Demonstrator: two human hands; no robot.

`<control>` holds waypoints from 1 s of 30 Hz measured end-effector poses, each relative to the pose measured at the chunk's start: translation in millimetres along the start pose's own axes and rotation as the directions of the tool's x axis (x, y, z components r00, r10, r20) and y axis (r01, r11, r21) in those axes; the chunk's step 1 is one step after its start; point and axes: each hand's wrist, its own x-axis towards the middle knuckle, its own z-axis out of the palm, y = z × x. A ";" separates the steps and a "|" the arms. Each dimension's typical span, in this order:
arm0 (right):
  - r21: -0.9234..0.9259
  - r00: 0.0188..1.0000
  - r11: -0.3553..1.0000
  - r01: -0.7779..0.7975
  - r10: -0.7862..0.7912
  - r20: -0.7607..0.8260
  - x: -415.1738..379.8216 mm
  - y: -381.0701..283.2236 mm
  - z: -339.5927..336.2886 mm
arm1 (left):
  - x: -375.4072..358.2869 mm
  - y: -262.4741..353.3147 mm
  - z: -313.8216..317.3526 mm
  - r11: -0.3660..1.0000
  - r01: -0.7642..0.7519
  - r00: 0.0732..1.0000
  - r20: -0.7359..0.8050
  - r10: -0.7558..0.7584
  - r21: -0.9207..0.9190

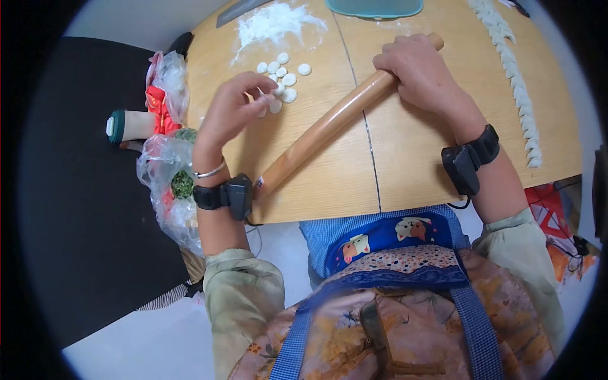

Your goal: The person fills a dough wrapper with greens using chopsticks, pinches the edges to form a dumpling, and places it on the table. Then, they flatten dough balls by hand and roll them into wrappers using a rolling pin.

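My right hand [421, 73] grips the rolling pin [329, 125] near its upper end; pin slants across the table [304, 202]. My left hand [233, 109], fingers bent, at the dough pieces [289, 80]; I cannot tell if it pinches one. Flour [272, 26] just beyond.

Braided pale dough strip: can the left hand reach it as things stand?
Likely not: the left hand is at small round white dough pieces, with the long brown wooden rolling pin and right hand between it and the strip.
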 end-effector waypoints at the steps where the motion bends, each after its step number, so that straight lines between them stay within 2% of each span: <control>1: 0.006 1.000 1.000 0.005 -0.005 0.002 -0.9 1.3 -0.5 | 4.0 -5.3 7.0 1.000 -0.005 0.998 0.056 0.005 0.011; 2: -0.003 1.000 1.000 0.002 -0.002 0.009 -1.9 2.5 -0.4 | 6.1 -11.9 13.9 0.997 -0.069 0.997 0.044 0.070 -0.022; 3: 0.010 0.999 1.000 0.030 -0.029 -0.026 -2.2 2.8 -0.8 | 8.1 -9.9 17.5 0.997 -0.071 0.996 0.042 0.073 -0.034; 5: 0.020 0.997 0.998 0.067 -0.066 -0.040 -5.1 1.8 0.1 | 7.1 -7.1 26.5 0.987 -0.088 0.996 -0.006 0.089 0.137; 6: 0.034 0.998 0.998 0.058 -0.057 -0.034 -5.0 -3.1 -3.9 | 7.1 -7.7 27.8 0.990 -0.078 0.997 -0.015 0.081 0.117; 8: 0.041 0.998 0.997 0.060 -0.060 0.001 -4.5 -19.5 -6.6 | 5.4 -9.6 31.7 0.966 -0.117 0.992 -0.009 0.122 0.230; 9: 0.130 0.987 0.979 0.157 -0.153 -0.043 -2.2 -31.9 -6.7 | 3.6 -9.9 34.5 0.974 -0.104 0.994 -0.021 0.111 0.202; 11: 0.252 0.937 0.904 0.345 -0.318 -0.142 0.2 -55.9 1.4 | 0.0 -9.5 35.5 0.957 -0.228 0.971 -0.036 0.238 0.179; 13: 0.293 0.920 0.873 0.389 -0.351 -0.177 -4.5 -84.2 13.9 | -3.0 -8.8 32.6 0.958 -0.228 0.972 -0.014 0.234 0.175; 15: 0.304 0.916 0.865 0.400 -0.384 -0.113 -4.9 -89.4 22.2 | -4.6 -7.9 33.7 0.957 -0.235 0.971 -0.002 0.239 0.169; 17: 0.307 0.904 0.856 0.416 -0.425 -0.040 -6.7 -88.0 18.1 | -7.4 -7.8 41.5 0.932 -0.329 0.944 0.029 0.328 0.155; 21: 0.384 0.894 0.843 0.376 -0.439 0.087 -4.3 -82.8 0.2 | -13.1 -5.0 54.2 0.965 -0.252 0.964 -0.064 0.257 0.066; 24: 0.403 0.889 0.835 0.375 -0.447 0.097 -1.5 -81.6 -0.2 | -13.0 -13.3 52.2 0.937 -0.325 0.935 -0.108 0.339 0.127; 27: 0.410 0.892 0.833 0.371 -0.442 0.091 -0.6 -83.1 -1.1 | -14.1 -13.4 48.1 0.946 -0.296 0.951 -0.054 0.305 0.131; 29: 0.417 0.892 0.831 0.367 -0.442 0.097 -0.7 -83.7 -1.4 | -17.1 -6.9 51.5 0.984 -0.169 0.985 0.014 0.170 -0.050; 30: 0.407 0.896 0.838 0.362 -0.433 0.094 -0.5 -83.6 -1.3 | -19.4 -0.4 55.9 0.984 -0.169 0.985 0.007 0.170 -0.058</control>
